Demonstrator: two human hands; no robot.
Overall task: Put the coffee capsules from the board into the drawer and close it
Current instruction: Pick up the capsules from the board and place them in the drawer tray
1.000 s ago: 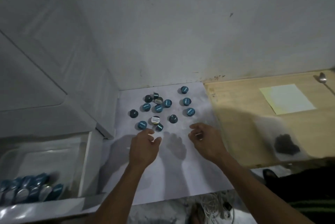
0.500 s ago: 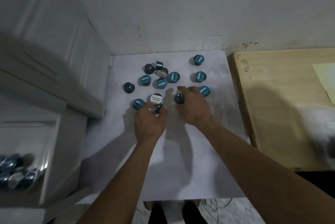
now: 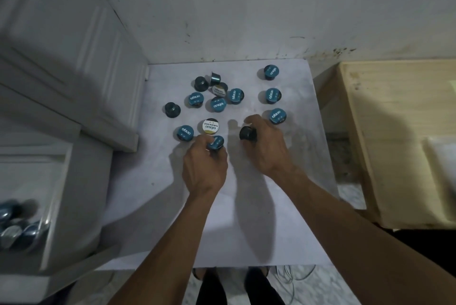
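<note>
Several coffee capsules lie scattered on the white board (image 3: 246, 206), most with blue lids, one with a white lid (image 3: 210, 126). My left hand (image 3: 204, 169) grips a blue-lidded capsule (image 3: 215, 143) at the near edge of the cluster. My right hand (image 3: 267, 147) holds a dark capsule (image 3: 248, 133) turned bottom up. Another blue capsule (image 3: 277, 115) sits just beyond my right hand. The open white drawer (image 3: 59, 181) at the lower left holds several capsules (image 3: 17, 228).
A white cabinet (image 3: 74, 70) stands at the left above the drawer. A wooden table (image 3: 394, 132) lies to the right of the board. The wall runs behind. My feet and some cables show below the board's near edge.
Both hands reached forward from the board's middle into the capsule cluster. Each closed on a capsule, and the view tilted down and closer.
</note>
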